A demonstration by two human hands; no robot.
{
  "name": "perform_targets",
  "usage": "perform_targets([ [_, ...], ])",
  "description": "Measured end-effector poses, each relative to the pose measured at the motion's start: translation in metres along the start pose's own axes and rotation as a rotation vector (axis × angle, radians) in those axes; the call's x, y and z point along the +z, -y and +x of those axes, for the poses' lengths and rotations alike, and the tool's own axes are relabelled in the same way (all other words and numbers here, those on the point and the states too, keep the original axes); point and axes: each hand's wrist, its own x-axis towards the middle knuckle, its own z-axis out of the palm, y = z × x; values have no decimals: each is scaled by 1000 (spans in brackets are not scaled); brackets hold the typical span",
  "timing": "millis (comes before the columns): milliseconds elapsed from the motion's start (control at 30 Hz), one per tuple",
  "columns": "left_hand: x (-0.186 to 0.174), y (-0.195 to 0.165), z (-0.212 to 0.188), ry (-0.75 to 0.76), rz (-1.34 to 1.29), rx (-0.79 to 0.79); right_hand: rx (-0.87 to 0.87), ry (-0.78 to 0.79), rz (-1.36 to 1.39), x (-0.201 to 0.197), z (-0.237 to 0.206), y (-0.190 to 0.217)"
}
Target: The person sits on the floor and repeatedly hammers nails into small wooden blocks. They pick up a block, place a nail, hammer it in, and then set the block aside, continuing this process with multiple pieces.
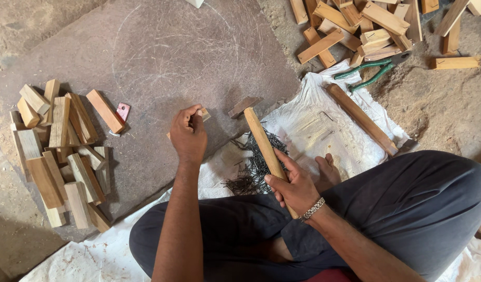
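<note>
Hammer handle, a long pale wooden shaft, sits gripped in the right hand, fingers wrapped round its lower part; the dark head points away from the person and hovers just right of the left hand. A beaded bracelet circles the right wrist. The person sits cross-legged in dark trousers, one bare foot showing just beyond the right hand.

Left of the shaft, between the two hands, lies a heap of thin dark nails on a white woven sack, rough and crumpled. The left hand is closed narrowly, fingertips pinching a small light wood block pressed down on a flat grey stone slab, dusty and scratched with faint curved marks.

Well to the left of that hand is a pile of short squared wood blocks, tan and reddish, with a small pink piece beside it. Beyond the right hand a long brown strip of wood lies on the sack. Farther off, green-handled pincers rest at the foot of another heap of offcuts. Around it all is a bare earthen floor.
</note>
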Motion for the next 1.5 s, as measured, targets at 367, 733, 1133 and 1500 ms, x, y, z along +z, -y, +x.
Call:
perform_targets([
  [367, 0, -1, -2, -23, 62, 73, -3, -3, -1, 1, 0, -1],
  [733, 4, 6, -2, 17, 89, 6, -4, 2, -12, 2, -1, 0],
  [1133, 4, -2, -4, -7, 117, 36, -18, -19, -26, 1, 2, -8],
  [1500, 11, 4, -8, -143, 161, 189, -770, -200, -642, 10, -7, 3],
])
